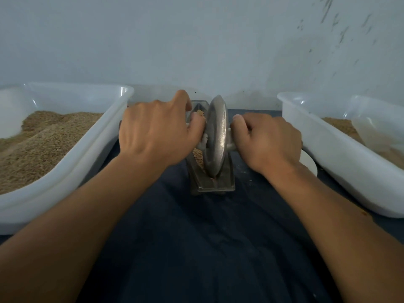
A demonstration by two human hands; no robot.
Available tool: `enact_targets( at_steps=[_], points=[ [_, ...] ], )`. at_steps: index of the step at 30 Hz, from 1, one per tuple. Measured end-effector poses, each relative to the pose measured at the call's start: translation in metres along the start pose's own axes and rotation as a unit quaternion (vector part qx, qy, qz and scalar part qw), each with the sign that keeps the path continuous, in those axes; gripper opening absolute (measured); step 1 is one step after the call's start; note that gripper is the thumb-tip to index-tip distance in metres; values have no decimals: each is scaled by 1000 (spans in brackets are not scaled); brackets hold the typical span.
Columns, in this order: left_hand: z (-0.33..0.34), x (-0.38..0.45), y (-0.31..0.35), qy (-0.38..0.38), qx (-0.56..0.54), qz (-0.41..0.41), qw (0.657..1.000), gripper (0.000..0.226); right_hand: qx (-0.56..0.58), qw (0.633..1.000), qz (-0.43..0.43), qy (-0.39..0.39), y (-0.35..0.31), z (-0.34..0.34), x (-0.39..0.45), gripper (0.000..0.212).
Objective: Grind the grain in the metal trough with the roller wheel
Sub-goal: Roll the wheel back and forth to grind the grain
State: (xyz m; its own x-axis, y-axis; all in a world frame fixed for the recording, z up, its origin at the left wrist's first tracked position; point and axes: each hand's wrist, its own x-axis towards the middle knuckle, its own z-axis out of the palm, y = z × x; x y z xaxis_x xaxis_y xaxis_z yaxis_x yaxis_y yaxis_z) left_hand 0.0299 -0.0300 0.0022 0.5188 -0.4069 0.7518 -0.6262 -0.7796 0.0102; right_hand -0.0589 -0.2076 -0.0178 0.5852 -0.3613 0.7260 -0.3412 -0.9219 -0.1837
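1. A white plastic tub (65, 171) is seen at the far left on the dark blue cloth (196, 248), holding a heaped mass of brown grain.
2. The left hand (153, 132) is clenched around the axle handle on the left side of the roller wheel (215, 136); much of the trough on that side is hidden by it.
3. One metal trough (213, 182) is placed at the centre of the cloth, between the two tubs. One wheel is stood upright on edge in it, with grain (197, 157) lying to its left.
4. The right hand (269, 141) is clenched around the right axle handle.
5. A second white tub (341, 162) is seen at the right, holding brown grain and a translucent scoop (376, 132).
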Motion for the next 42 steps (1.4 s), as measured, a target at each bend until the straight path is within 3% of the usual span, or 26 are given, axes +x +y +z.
enact_targets(
  at_steps=[8, 15, 22, 30, 33, 37, 42],
  points=[
    [12, -6, 1, -2, 16, 10, 1000, 36, -31, 999, -12, 14, 0, 15, -2, 55],
    [29, 0, -1, -12, 35, 15, 999, 35, -24, 999, -15, -18, 6, 34, 7, 56],
    [52, 14, -9, -27, 38, -1, 999, 37, -34, 995, -22, -90, 7, 44, 29, 58],
    [71, 38, -17, -126, 8, -50, 991, 48, -44, 977, -2, -207, 9, 57, 64, 56],
    [77, 46, -17, -137, 11, -55, 989, 51, -51, 963, -28, -262, 12, 61, 76, 60],
    [84, 57, -19, -154, 14, -60, 986, 57, 2, 938, 3, -347, 11, 64, 93, 73],
    [91, 68, -24, -197, 8, -65, 978, 59, 47, 916, 25, -398, 4, 71, 107, 63]
  ],
)
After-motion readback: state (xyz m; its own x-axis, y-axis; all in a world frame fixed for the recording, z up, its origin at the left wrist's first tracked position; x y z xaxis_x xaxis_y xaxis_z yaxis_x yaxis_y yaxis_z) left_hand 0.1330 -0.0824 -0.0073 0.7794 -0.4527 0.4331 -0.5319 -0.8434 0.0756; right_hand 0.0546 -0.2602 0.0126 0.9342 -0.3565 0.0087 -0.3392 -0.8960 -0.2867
